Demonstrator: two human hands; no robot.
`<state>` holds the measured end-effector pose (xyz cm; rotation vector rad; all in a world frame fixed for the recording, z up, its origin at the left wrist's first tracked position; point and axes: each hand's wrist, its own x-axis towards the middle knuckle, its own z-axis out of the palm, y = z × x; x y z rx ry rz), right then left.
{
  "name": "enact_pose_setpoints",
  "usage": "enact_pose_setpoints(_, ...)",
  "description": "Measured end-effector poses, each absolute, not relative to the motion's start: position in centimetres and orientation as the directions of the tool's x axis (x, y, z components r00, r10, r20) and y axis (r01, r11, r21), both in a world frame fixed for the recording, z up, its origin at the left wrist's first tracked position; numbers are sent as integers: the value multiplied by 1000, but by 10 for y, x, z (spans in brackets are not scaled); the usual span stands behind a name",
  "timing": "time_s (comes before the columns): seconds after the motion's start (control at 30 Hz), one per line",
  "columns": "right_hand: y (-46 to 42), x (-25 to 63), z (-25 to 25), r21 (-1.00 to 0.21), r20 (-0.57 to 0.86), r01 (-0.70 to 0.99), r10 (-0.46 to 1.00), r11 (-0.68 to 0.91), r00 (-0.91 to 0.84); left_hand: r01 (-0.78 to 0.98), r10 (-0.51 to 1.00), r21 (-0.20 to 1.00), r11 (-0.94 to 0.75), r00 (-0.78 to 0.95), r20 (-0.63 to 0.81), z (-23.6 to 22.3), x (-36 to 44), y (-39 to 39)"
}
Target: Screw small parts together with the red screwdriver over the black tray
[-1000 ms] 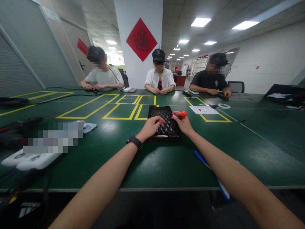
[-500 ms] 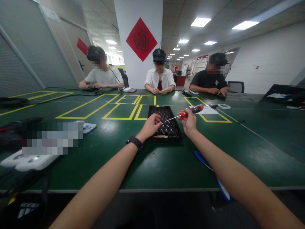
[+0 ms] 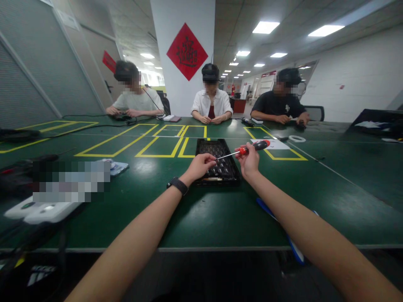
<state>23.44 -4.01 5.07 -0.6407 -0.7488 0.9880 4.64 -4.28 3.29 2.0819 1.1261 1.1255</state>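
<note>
My right hand (image 3: 248,160) grips a screwdriver (image 3: 260,145) with a red and black handle, its thin shaft slanting down to the left. At the shaft's tip, the thumb and fingers of my left hand (image 3: 200,166) are pinched together. Whatever lies between them is too small to make out. Under both hands a black rectangular tray (image 3: 233,173) with small shiny pieces in it rests on the green table (image 3: 201,218). The left hand covers part of the tray's left side, and a dark watch (image 3: 178,185) is on that wrist.
Under my right forearm lies a blue and white object (image 3: 296,251). White paper (image 3: 273,144) and a tape roll (image 3: 297,139) are beyond the right hand. A white device (image 3: 47,213) and dark tools stand on the left. Several people sit across the table.
My left thumb and fingers have closed into a tighter pinch at the screwdriver's tip. The screwdriver has shifted very slightly. The tray stays in place.
</note>
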Motion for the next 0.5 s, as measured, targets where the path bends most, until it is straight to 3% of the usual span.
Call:
enact_pose_setpoints(0.2,-42,235,52,-755,257,-478,874,448,413,228,883,873,-430,307,355,32,47,-42)
enact_pose_setpoints(0.5,-42,231,50,-769,295,-443,872,460,391,248,916,894,-374,252,313,32,47,-41)
